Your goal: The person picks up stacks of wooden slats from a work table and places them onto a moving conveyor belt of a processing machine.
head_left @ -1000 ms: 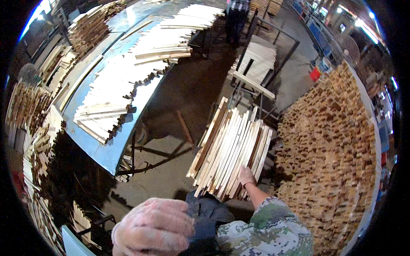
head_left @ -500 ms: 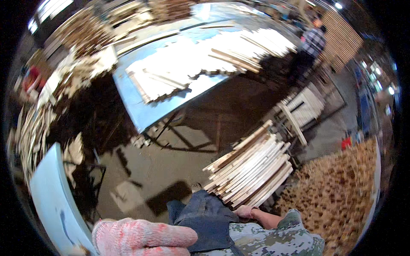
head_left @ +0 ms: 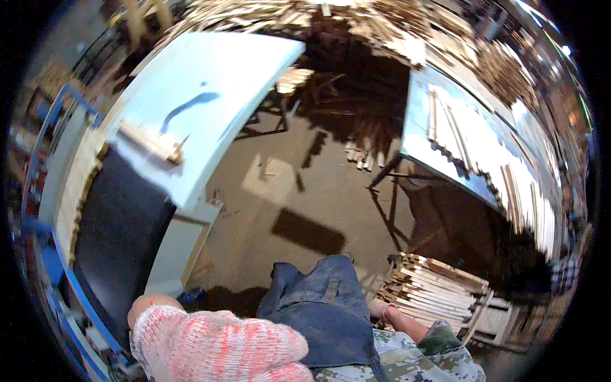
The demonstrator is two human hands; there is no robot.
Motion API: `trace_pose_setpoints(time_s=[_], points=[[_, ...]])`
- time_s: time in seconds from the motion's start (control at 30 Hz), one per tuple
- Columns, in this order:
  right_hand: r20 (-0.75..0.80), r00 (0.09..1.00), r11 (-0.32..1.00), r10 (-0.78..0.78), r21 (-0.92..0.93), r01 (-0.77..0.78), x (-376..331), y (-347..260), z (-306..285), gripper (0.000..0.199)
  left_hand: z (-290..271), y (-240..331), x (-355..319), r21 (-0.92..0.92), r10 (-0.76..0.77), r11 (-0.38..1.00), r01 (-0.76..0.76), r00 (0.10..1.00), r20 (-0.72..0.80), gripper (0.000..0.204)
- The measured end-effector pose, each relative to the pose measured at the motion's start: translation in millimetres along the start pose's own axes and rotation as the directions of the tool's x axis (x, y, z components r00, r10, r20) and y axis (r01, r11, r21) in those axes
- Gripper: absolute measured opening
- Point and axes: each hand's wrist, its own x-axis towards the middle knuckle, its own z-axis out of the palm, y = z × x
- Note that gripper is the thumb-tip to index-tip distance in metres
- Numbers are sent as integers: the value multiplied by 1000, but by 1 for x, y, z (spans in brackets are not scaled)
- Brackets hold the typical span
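Observation:
My left hand (head_left: 219,344), in a white and red knitted glove, is large at the lower left in front of my dark apron (head_left: 318,312). No object shows in it, and its finger ends are not clear. My right hand (head_left: 380,311), also gloved, is low beside my camouflage-patterned clothing (head_left: 439,356). It is next to the near end of a stack of pale wood strips (head_left: 436,290). Whether it touches them I cannot tell, as its fingers are largely hidden.
A light blue table (head_left: 248,70) at the left bears a short wood piece (head_left: 149,143). Beside it runs a black surface (head_left: 124,223) with a blue metal frame (head_left: 73,280). Another blue table (head_left: 417,121) at the right carries many strips. Wood heaps (head_left: 235,16) line the back.
My view has swung left, bringing the left table and black surface into view. The strip stack and the other table shift rightward. My left hand stays low in front of the apron.

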Motion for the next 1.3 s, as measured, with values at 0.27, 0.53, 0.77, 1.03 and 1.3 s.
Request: trace_pose_setpoints(time_s=[0.27, 0.53, 0.77, 1.03, 1.3], points=[[69, 990, 958, -119, -255, 133, 50, -42, -112, 21, -97, -3, -73, 186, -165, 966, 179, 983, -85, 29], [112, 955, 816, -274, -498, 293, 106, -49, -197, 21, -105, -8, -98, 179, -422, 844, 506, 832, -361, 31], [109, 993, 929, -52, -359, 88, 137, -8, -197, 25, -98, -79, -86, 119, -284, 934, 338, 901, -329, 25], [75, 956, 866, -283, -408, 289, 126, 27, -254, 19, -68, -106, -68, 21, -431, 881, 472, 822, -372, 26], [54, 993, 889, -106, -442, 119, 161, 38, -304, 27, -59, -82, -37, 259, -463, 786, 562, 811, -357, 31]])
